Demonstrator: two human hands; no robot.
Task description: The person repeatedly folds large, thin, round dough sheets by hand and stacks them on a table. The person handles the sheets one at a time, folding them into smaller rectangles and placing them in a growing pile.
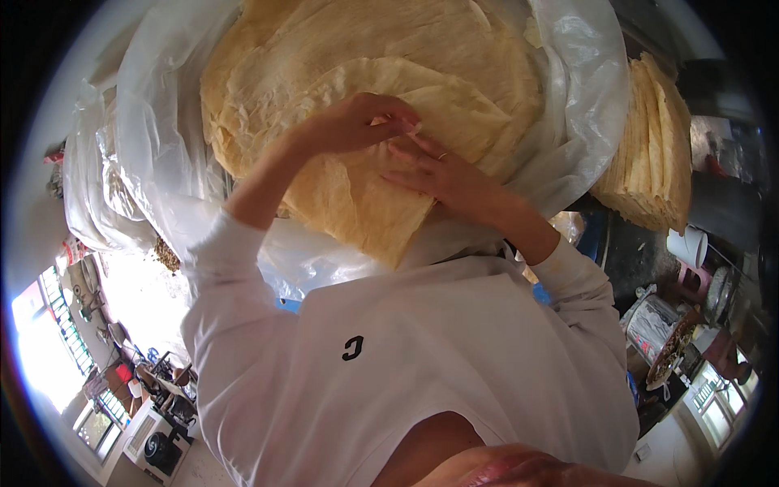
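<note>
A stack of thin, pale yellow flatbread sheets (pixel 426 36) lies in front of me. On top of it is a folded flatbread sheet (pixel 359 207), with one corner pointing towards my body. My left hand (pixel 359 125) arches over the fold with its thumb and fingertips close together; whether they pinch an edge is hidden. Just beside those fingertips, my right hand (pixel 450 179), with a ring on one finger, lies across the folded sheet. Its thumb and fingers are spread on the surface.
Clear plastic sheeting (pixel 584 91) surrounds the stack. To the right stands a pile of folded flatbreads (pixel 648 146), near a white cup (pixel 688 245) and a metal pot (pixel 651 325). More plastic wrapping (pixel 91 170) is at the left.
</note>
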